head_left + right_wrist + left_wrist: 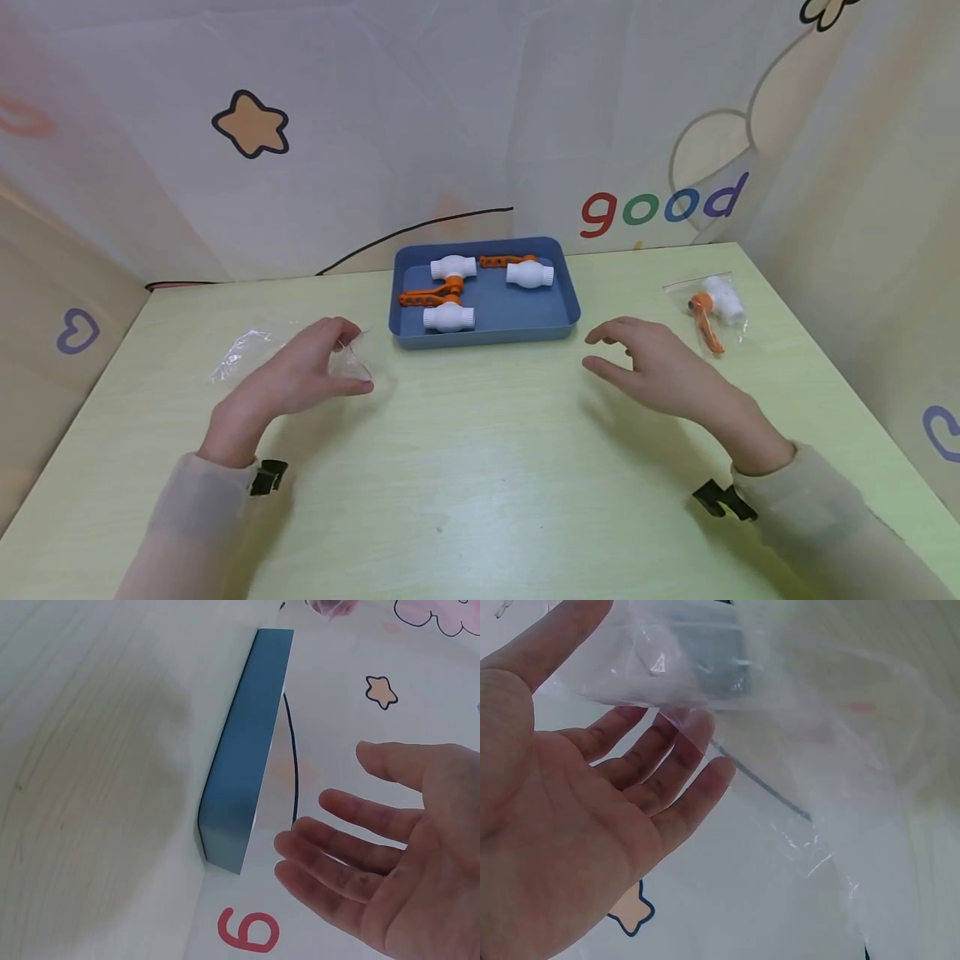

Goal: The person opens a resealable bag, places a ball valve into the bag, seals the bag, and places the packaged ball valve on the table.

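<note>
My left hand (303, 371) is above the left of the table, thumb spread away from loosely bent fingers. A clear plastic bag (780, 750) touches its fingertips and hangs between thumb and fingers without a visible pinch. My right hand (663, 367) hovers with nothing in it, fingers relaxed, just right of a blue tray (495, 335). In that tray lie three white ball valves with orange lever handles: one at the back left (453, 267), one at the front left (448, 317), one at the right (530, 274). A bagged ball valve (722, 300) lies beyond my right hand.
More clear plastic film (243, 350) lies on the table left of my left hand. The pale wooden table (465, 467) meets a printed cloth backdrop (420, 125) behind the tray, and cloth hangs on both sides. Black clips (268, 477) are on the sleeve cuffs.
</note>
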Demonstrator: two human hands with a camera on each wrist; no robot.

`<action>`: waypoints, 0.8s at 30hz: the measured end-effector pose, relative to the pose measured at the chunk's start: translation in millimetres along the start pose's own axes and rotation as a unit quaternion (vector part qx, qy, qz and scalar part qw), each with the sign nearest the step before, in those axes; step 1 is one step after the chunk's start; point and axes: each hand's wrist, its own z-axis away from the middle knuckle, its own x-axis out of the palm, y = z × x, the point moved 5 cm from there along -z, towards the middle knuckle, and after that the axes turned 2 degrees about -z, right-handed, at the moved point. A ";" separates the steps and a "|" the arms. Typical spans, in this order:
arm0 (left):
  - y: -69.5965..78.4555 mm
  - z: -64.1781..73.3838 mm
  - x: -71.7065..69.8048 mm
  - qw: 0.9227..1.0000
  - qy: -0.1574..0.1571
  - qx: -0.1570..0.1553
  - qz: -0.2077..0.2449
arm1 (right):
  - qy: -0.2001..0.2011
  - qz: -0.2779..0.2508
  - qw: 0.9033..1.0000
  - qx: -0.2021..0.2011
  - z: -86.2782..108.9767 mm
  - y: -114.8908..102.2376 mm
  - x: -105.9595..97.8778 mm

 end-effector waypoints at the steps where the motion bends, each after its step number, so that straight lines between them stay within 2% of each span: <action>1: 2.2 -0.1 0.7 1.000 0.001 0.004 0.000 | 0.001 -0.004 1.000 -0.002 -0.9 -1.4 1.0; 10: 22.2 -0.7 7.5 1.000 0.002 0.028 -0.003 | 0.004 -0.030 0.999 -0.029 -10.1 -18.1 10.2; 19: 46.7 -1.3 17.0 0.999 -0.024 0.043 -0.006 | -0.005 -0.036 0.998 -0.051 -17.4 -36.2 23.2; 24: 60.5 -0.6 24.3 0.997 -0.032 0.062 -0.020 | -0.017 -0.058 0.997 -0.055 -19.9 -43.9 32.5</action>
